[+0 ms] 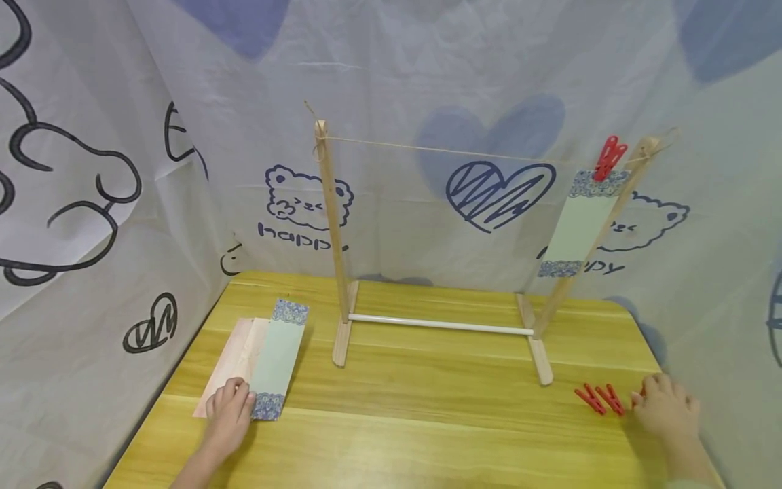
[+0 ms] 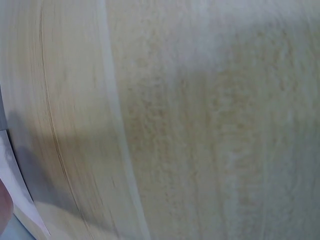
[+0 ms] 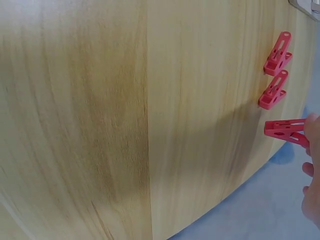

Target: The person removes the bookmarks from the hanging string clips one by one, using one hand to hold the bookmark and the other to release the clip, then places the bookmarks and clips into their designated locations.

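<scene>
The right hand (image 1: 667,407) pinches a red clothespin (image 3: 284,131) right of the wooden rack (image 1: 332,204); the left hand (image 1: 231,413) pinches a mint-green lace-bordered card (image 1: 277,353), left of the rack, overlapping pink paper (image 1: 227,356). Right of the rack lie two spare clothespins (image 1: 591,399).

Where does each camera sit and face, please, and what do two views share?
Head: on the head, facing forward and down at table and rack; left hand, right hand and forearms show.
Left wrist: on that wrist, facing the table and a card; a bit of the left hand shows.
Right wrist: on that wrist, facing the table and two loose clips; the right hand shows, pinching a third clip.
Shared: head and right wrist both show the right hand and loose clips.
</scene>
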{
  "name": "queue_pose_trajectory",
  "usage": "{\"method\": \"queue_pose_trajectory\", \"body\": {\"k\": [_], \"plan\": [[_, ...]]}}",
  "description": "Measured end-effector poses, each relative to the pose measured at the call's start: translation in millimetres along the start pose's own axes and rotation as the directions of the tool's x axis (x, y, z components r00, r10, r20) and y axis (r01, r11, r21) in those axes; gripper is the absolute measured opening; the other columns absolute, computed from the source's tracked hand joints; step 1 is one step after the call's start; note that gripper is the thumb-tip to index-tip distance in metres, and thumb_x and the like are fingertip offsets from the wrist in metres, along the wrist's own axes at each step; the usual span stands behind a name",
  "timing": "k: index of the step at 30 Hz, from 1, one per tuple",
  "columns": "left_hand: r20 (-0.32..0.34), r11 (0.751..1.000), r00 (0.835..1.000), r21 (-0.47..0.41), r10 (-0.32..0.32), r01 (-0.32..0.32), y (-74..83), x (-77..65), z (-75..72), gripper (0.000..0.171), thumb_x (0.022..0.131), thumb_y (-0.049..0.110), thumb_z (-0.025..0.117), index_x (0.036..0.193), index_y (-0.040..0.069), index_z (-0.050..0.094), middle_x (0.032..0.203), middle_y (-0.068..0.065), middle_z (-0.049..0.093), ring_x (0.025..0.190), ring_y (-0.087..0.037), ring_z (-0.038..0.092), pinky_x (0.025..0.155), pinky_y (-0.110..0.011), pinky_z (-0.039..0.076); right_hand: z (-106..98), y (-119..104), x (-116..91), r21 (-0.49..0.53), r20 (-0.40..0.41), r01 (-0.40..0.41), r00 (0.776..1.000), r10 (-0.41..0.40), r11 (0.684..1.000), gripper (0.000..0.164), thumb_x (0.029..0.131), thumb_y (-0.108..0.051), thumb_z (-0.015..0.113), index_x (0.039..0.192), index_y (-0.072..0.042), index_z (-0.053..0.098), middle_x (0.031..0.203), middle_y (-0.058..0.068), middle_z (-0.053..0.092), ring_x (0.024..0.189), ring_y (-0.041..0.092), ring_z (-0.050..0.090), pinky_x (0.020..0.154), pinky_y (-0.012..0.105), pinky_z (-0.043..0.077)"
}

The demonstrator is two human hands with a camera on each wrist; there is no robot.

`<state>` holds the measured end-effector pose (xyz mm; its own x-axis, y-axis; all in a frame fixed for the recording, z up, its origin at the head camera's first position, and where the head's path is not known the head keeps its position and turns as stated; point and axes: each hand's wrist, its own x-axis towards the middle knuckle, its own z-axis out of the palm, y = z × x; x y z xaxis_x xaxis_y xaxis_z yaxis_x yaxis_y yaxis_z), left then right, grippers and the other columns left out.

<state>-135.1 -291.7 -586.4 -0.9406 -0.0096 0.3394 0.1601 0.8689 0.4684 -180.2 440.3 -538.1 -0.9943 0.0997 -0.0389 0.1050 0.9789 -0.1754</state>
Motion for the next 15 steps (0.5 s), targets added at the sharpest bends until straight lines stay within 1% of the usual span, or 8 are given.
{"method": "queue_pose_trajectory", "body": {"k": [4, 6, 11, 15], "plan": [[0.019, 1.0, 1.0, 0.015, -0.012, 0.011, 1.5, -0.4, -1.0, 0.018, 0.097, 0.012, 0.039, 0.08, 0.01, 0.044, 0.109, -0.018, 0.041, 0.096, -0.036, 0.036, 0.087, -0.057, 0.018, 3.0, 1.3, 1.0, -0.009, 0.035, -0.001, 0.999, 0.001, 1.0, 0.039, 0.094, -0.029, 0.044, 0.108, 0.007, 0.045, 0.12, 0.029, 0.03, 0.107, 0.054, 0.024, 0.082, 0.066, 0.019], [0.027, 1.0, 0.999, 0.024, -0.018, 0.018, 1.9, -0.5, -1.4, 0.018, 0.097, 0.013, 0.039, 0.081, 0.009, 0.045, 0.11, -0.018, 0.041, 0.096, -0.036, 0.036, 0.087, -0.056, 0.019, 5.4, 3.4, 1.3, -0.013, 0.059, -0.001, 0.998, 0.002, 1.0, 0.047, 0.094, -0.033, 0.043, 0.114, 0.009, 0.042, 0.12, 0.03, 0.029, 0.107, 0.055, 0.023, 0.083, 0.067, 0.019], [0.046, 0.999, 0.998, 0.04, -0.032, 0.03, 1.5, -1.5, -2.4, 0.018, 0.098, 0.015, 0.038, 0.083, 0.008, 0.046, 0.11, -0.018, 0.04, 0.097, -0.036, 0.035, 0.087, -0.057, 0.018, 7.5, 3.4, 2.5, -0.006, 0.104, -0.006, 0.995, 0.006, 1.0, 0.051, 0.094, -0.037, 0.043, 0.114, 0.01, 0.042, 0.121, 0.032, 0.028, 0.108, 0.055, 0.023, 0.084, 0.067, 0.017], [0.072, 0.997, 0.996, 0.053, -0.056, 0.052, 1.8, -2.2, -4.0, 0.019, 0.098, 0.016, 0.036, 0.085, 0.007, 0.047, 0.111, -0.018, 0.039, 0.099, -0.037, 0.034, 0.088, -0.057, 0.018, 7.1, 0.6, 3.5, -0.007, 0.103, -0.007, 0.995, 0.008, 1.0, 0.05, 0.094, -0.036, 0.042, 0.111, 0.01, 0.044, 0.12, 0.033, 0.029, 0.108, 0.055, 0.023, 0.083, 0.067, 0.018]]}}
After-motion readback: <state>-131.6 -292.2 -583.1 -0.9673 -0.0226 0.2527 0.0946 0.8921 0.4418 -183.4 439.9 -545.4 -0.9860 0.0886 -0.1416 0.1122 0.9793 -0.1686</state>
